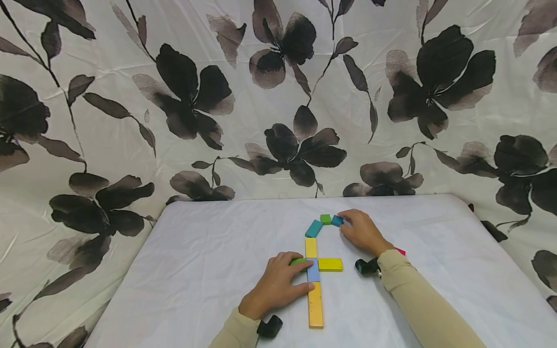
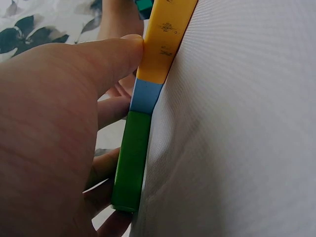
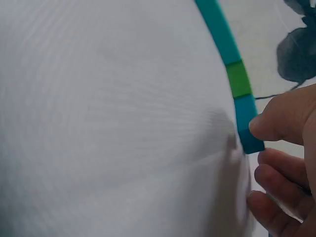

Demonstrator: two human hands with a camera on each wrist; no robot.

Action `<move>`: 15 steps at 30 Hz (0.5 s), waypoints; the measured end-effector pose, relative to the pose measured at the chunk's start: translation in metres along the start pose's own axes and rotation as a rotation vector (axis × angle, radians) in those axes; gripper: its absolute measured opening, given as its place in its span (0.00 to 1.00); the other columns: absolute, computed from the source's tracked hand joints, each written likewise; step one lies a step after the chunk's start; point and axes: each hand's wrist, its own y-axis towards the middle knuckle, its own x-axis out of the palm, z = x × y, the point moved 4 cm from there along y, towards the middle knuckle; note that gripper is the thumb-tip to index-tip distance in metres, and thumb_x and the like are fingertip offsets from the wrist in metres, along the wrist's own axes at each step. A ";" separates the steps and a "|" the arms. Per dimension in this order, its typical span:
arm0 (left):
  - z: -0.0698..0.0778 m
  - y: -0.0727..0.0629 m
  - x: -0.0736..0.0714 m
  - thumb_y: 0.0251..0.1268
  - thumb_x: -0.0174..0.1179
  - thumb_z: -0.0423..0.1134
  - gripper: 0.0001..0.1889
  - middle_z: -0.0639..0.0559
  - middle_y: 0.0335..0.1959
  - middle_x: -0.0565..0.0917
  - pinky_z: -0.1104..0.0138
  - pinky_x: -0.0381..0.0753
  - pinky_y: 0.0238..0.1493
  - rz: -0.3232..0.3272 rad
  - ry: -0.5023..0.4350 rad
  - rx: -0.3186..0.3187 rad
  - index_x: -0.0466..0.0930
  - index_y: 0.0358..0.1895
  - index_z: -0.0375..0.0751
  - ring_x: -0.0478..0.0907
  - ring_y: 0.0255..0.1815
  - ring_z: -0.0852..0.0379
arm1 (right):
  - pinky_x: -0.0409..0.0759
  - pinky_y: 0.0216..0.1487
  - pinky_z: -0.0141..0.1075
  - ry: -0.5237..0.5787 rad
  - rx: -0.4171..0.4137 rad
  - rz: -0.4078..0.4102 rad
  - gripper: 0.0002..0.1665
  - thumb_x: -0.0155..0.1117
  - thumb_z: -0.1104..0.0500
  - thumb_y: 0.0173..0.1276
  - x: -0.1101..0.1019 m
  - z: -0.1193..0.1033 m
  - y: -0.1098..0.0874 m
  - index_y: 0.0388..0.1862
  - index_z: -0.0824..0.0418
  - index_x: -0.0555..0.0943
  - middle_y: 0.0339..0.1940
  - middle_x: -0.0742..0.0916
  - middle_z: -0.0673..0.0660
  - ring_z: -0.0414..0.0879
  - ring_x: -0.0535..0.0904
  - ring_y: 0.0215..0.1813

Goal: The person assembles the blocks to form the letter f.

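Note:
Flat wooden blocks lie end to end on the white cloth. My left hand [image 1: 278, 280] spreads over the middle: its thumb touches the long orange block [image 1: 316, 309], and its other fingers rest at the light blue block [image 1: 313, 271] and the green block [image 2: 131, 163]. A yellow block [image 1: 330, 264] juts right from the light blue one; another yellow block [image 1: 311, 247] stands beyond it. Farther up curve a teal block [image 1: 314, 228], a small green block [image 1: 326, 219] and a small blue block [image 1: 337, 221]. My right hand [image 1: 362, 233] pinches that blue block at the curve's end.
A red piece [image 1: 401, 251] shows partly behind the right wrist. Dark wrist cameras sit at both wrists. The white-covered table [image 1: 209, 241] meets a floral cloth backdrop [image 1: 278, 106] at its far edge.

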 end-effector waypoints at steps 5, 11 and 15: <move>-0.001 0.001 0.001 0.66 0.53 0.72 0.32 0.55 0.65 0.72 0.53 0.64 0.65 -0.004 0.003 -0.008 0.73 0.70 0.67 0.65 0.65 0.55 | 0.74 0.62 0.55 0.033 0.001 0.058 0.24 0.64 0.59 0.70 -0.009 0.006 -0.012 0.64 0.65 0.79 0.59 0.82 0.63 0.56 0.78 0.58; -0.001 0.000 0.002 0.66 0.53 0.71 0.31 0.56 0.64 0.72 0.52 0.63 0.65 0.009 -0.007 -0.005 0.73 0.70 0.67 0.65 0.65 0.55 | 0.75 0.60 0.54 0.080 0.009 0.113 0.23 0.64 0.59 0.70 -0.021 0.007 -0.030 0.62 0.65 0.80 0.58 0.83 0.62 0.56 0.79 0.56; -0.001 -0.001 0.002 0.66 0.54 0.70 0.31 0.56 0.64 0.72 0.52 0.63 0.65 0.016 -0.014 0.006 0.74 0.70 0.67 0.65 0.65 0.55 | 0.77 0.57 0.53 0.111 0.038 0.149 0.23 0.65 0.59 0.70 -0.028 0.009 -0.043 0.61 0.65 0.80 0.56 0.84 0.62 0.56 0.80 0.54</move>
